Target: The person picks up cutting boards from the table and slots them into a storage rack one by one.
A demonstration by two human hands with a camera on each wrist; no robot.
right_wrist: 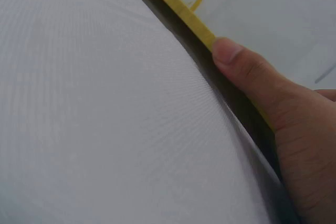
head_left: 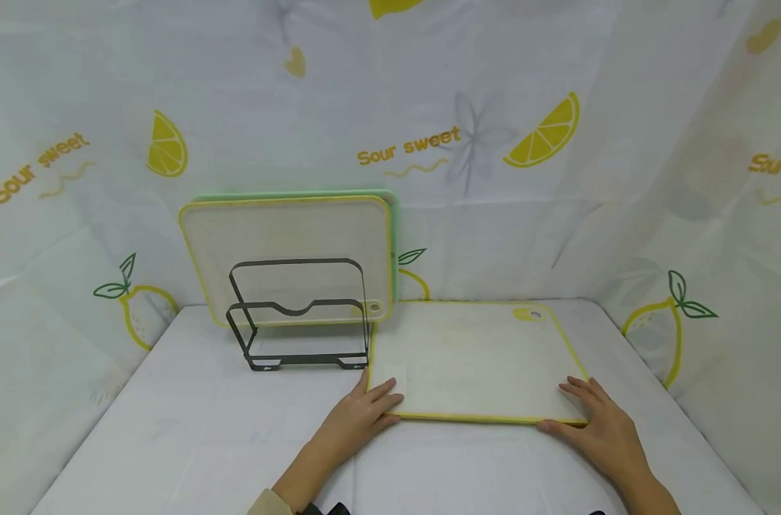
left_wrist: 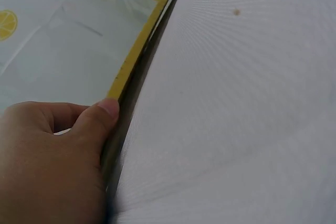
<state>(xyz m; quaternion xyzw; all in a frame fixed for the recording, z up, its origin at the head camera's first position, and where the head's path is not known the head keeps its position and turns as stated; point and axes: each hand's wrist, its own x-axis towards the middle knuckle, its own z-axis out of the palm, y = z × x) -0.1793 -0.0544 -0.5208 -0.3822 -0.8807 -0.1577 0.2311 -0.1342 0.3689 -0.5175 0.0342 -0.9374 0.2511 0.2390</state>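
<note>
A white cutting board (head_left: 468, 357) with a yellow rim lies flat at the right of the table in the head view. My left hand (head_left: 355, 418) grips its near left corner, thumb along the front edge and fingers over the top and side. At the near right corner, my right hand (head_left: 606, 433) holds it the same way. In the left wrist view, the left thumb (left_wrist: 102, 116) presses the yellow edge (left_wrist: 139, 45). The right wrist view shows the right thumb (right_wrist: 244, 64) against that edge (right_wrist: 189, 19), with a dark gap beneath.
Left of the board stands a black wire rack (head_left: 300, 357). Another yellow-rimmed cutting board (head_left: 281, 229) leans upright in it, with a green-edged board (head_left: 395, 250) behind. A white cloth covers the table (head_left: 191, 429); lemon-print curtains (head_left: 468, 86) hang at the back and sides.
</note>
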